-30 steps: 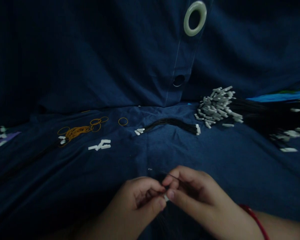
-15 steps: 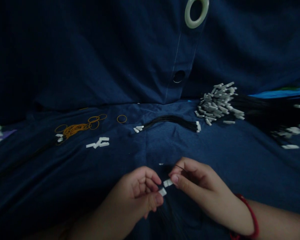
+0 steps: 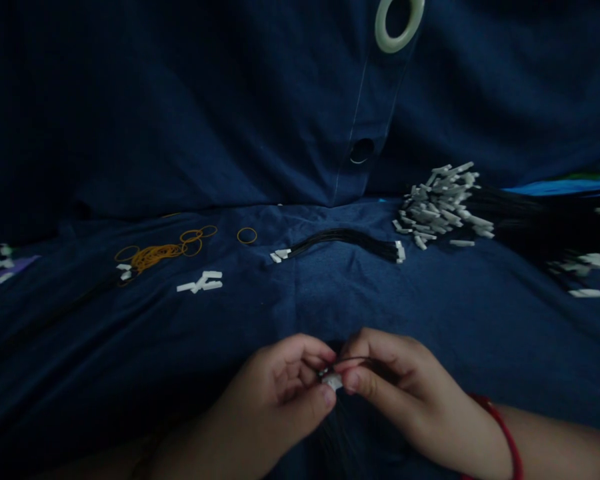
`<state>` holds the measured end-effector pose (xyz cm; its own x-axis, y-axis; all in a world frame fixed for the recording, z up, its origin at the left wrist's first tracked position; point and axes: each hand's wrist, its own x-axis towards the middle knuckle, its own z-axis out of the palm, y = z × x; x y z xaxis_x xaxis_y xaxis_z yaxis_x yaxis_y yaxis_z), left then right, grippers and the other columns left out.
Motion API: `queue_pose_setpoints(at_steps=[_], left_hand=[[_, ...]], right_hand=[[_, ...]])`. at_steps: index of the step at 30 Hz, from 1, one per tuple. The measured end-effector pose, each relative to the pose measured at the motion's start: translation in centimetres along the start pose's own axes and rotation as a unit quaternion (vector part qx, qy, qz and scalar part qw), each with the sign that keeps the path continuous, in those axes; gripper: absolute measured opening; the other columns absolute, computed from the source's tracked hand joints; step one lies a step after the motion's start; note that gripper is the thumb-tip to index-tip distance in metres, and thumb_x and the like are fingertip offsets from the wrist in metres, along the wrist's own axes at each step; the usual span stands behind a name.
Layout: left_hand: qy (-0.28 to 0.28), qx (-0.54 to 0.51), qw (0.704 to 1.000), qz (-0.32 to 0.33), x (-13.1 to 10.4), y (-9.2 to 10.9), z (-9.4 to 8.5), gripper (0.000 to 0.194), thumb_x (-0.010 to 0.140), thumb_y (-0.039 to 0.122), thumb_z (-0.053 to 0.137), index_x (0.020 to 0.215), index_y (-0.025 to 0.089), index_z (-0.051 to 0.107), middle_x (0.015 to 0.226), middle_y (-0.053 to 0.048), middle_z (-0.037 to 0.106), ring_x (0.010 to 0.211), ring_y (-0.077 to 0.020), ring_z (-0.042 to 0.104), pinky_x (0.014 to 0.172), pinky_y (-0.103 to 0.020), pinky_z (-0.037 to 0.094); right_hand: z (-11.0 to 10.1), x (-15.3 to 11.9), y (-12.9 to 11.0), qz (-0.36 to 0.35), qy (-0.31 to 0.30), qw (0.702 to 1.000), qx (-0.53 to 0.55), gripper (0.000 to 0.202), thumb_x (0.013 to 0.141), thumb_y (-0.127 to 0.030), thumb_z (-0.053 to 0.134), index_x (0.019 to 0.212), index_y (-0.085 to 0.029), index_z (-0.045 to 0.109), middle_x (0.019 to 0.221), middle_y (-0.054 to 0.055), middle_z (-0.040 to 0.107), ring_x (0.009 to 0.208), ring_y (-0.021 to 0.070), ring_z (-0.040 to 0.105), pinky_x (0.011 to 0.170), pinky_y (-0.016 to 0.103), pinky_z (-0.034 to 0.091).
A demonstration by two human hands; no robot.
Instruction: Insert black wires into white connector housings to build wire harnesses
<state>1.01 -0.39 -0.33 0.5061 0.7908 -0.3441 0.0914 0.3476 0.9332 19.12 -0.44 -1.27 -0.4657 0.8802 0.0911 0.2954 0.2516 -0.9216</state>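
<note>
Low in the middle of the head view, my two hands meet fingertip to fingertip. Between thumb and fingers, my left hand (image 3: pixel 295 387) pinches a white plastic connector (image 3: pixel 333 381), and thin black wires (image 3: pixel 337 433) hang down below it. My right hand (image 3: pixel 395 380), with a red band at the wrist, is closed on a thin black wire (image 3: pixel 357 360) right beside that connector. The wire arcs over the right fingertips. Fingers partly cover where the wire and connector come together, so I cannot tell whether they are joined.
Beyond my hands lies a bundle of black wires (image 3: pixel 343 235) with white ends. Orange rubber bands (image 3: pixel 157 257) and loose white connectors (image 3: pixel 203 282) are at left. A large heap of white-tipped wires (image 3: pixel 440 207) sits at right. Dark blue cloth (image 3: pixel 260 300) covers the surface and hangs behind.
My hands have come together, and the white piece at my right fingertips now meets the one in my left. The whole view has shifted slightly.
</note>
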Motion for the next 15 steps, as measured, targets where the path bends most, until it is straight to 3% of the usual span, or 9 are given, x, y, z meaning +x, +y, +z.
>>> queue_pose_setpoints(at_steps=[9, 12, 15], left_hand=[[0.005, -0.012, 0.999, 0.031, 0.4, 0.1, -0.5, 0.022, 0.071, 0.021, 0.059, 0.091, 0.016, 0.052, 0.063, 0.004, 0.047, 0.054, -0.0065, 0.043, 0.048, -0.018, 0.033], [0.035, -0.031, 0.999, 0.011, 0.3, 0.4, -0.6, 0.024, 0.068, 0.019, 0.06, 0.092, 0.017, 0.053, 0.062, 0.005, 0.047, 0.052, -0.0063, 0.043, 0.046, -0.017, 0.032], [0.082, -0.053, 0.995, -0.021, 0.0, 0.7, -0.3, 0.023, 0.067, 0.019, 0.06, 0.09, 0.017, 0.057, 0.062, 0.004, 0.049, 0.052, -0.006, 0.044, 0.044, -0.016, 0.03]], right_hand=[[0.6, 0.2, -0.6, -0.001, 0.004, 1.0, 0.006, 0.021, 0.088, -0.03, 0.046, 0.078, -0.015, 0.057, 0.069, 0.001, 0.055, 0.062, 0.0084, 0.048, 0.058, 0.019, 0.038], [-0.8, 1.0, -1.9, 0.024, 0.089, 0.992, 0.082, 0.023, 0.088, -0.034, 0.043, 0.084, -0.018, 0.059, 0.062, 0.0, 0.049, 0.056, 0.0075, 0.045, 0.049, 0.018, 0.036], [-5.2, 1.2, -3.5, 0.052, 0.205, 0.952, 0.221, 0.021, 0.087, -0.035, 0.044, 0.084, -0.02, 0.058, 0.06, -0.002, 0.041, 0.048, 0.0047, 0.038, 0.042, 0.017, 0.03]])
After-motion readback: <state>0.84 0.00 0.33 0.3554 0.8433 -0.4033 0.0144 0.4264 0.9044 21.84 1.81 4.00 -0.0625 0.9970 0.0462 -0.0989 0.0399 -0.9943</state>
